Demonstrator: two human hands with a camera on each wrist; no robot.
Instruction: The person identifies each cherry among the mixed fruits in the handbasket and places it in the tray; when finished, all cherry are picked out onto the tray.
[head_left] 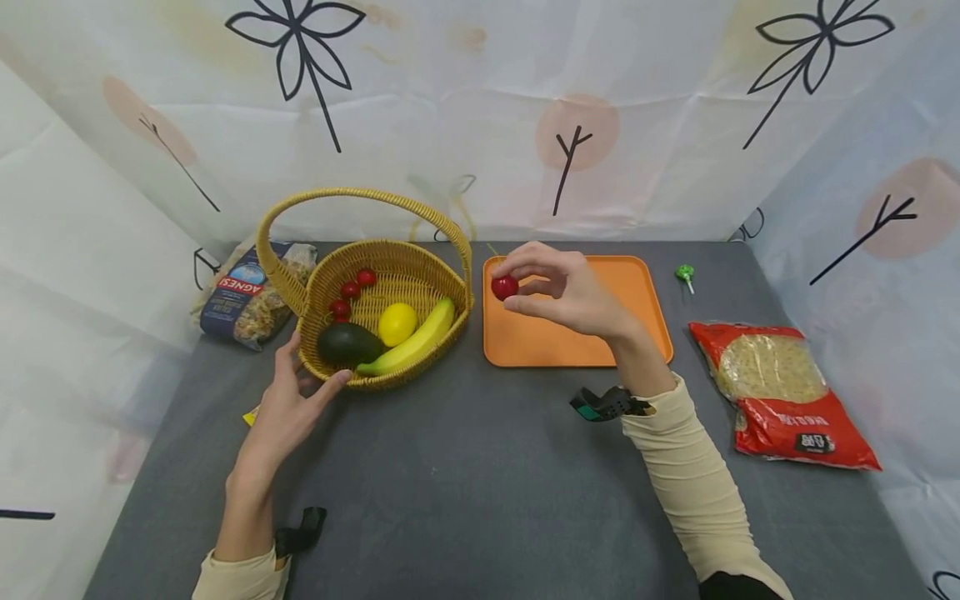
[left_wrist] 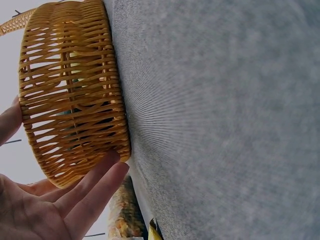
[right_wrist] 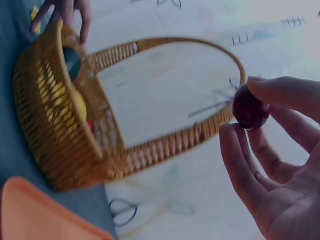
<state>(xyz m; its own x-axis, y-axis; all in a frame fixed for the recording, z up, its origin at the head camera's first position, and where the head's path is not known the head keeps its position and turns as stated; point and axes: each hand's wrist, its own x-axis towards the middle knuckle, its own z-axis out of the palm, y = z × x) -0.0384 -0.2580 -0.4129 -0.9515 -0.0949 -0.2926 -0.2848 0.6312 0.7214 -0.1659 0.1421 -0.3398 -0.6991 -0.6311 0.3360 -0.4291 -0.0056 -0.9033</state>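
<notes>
As the right grip [head_left: 566,287] pinches, fruit [head_left: 505,288] (red) sits between fingertips [right_wrist: 261,88].

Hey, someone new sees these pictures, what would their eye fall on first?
Probably the golden wicker basket left of centre, bright with a banana and a lemon. Next, the glossy red cherry pinched in the right hand, over the left side of the orange tray in the head view. Then the red pasta bag at the far right.

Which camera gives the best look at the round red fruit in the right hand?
The right wrist view: there the red fruit appears largest, pinched by the right hand. The head view shows it smaller, against the orange tray. The left wrist view doesn't show it.
</notes>
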